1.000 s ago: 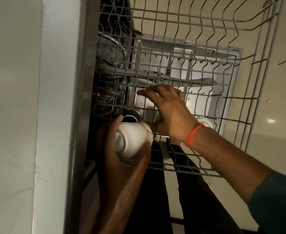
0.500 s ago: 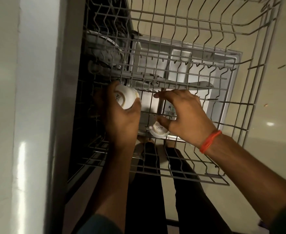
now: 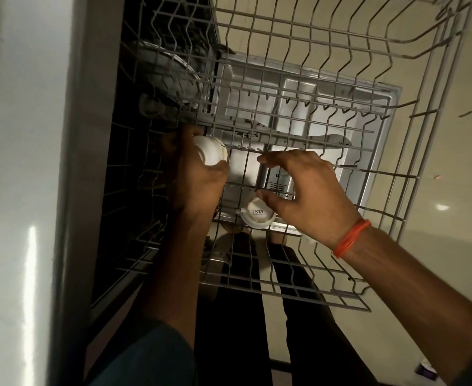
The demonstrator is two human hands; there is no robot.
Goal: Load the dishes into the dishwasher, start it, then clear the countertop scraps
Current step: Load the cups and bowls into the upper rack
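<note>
The dishwasher's upper wire rack (image 3: 340, 112) is pulled out below me. My left hand (image 3: 193, 185) grips a white cup (image 3: 209, 153) upside down over the rack's left side. A second white cup (image 3: 258, 215) stands upside down in the rack, its base printed SISTA. My right hand (image 3: 307, 190), with an orange band at the wrist, hovers over that cup; its thumb tip touches the cup's base and the fingers are spread and slightly bent above the wires.
Below the rack lies the open dishwasher door (image 3: 326, 87). Dishes (image 3: 173, 76) sit in the dark lower rack at the upper left. A white cabinet side (image 3: 26, 162) bounds the left. My dark trouser legs (image 3: 235, 316) stand under the rack on beige floor (image 3: 452, 162).
My left hand has carried its cup up and away from me to the rack's left side. My right hand has set the second cup down in the rack and loosened off it.
</note>
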